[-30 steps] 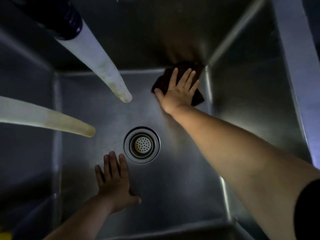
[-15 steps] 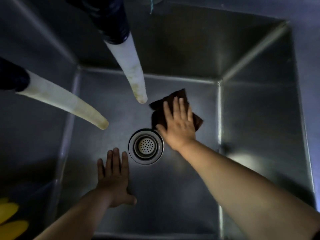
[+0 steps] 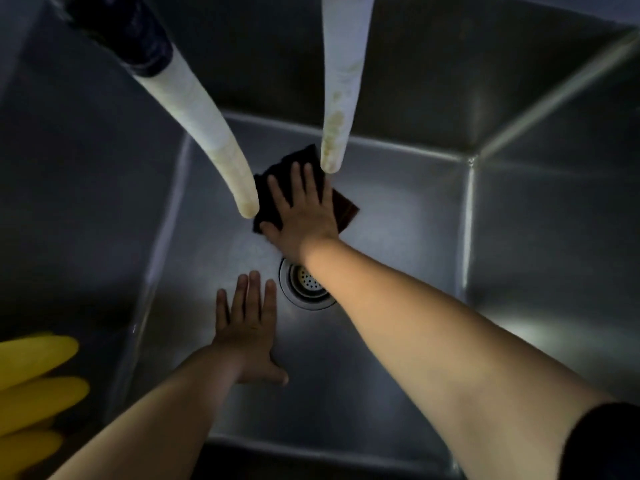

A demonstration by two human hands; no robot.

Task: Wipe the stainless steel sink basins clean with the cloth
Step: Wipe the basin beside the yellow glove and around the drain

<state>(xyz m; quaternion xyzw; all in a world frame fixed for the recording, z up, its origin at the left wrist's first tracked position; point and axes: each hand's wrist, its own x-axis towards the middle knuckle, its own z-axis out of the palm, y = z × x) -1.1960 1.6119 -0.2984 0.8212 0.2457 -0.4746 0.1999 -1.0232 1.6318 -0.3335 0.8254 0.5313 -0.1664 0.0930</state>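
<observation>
The right forearm is hiding part of the drain. Both hoses are cut off at the top edge, and yellow gloves at the left edge. The lighting is dim; the sink walls are reading dark steel. The right hand is pressing the cloth flat on the basin floor, fingers straight, just beyond the drain. The left hand is resting flat on the floor, fingers extended, holding nothing.

Brushed steel sink (dull sheen), dark cloth, glossy yellow gloves
</observation>
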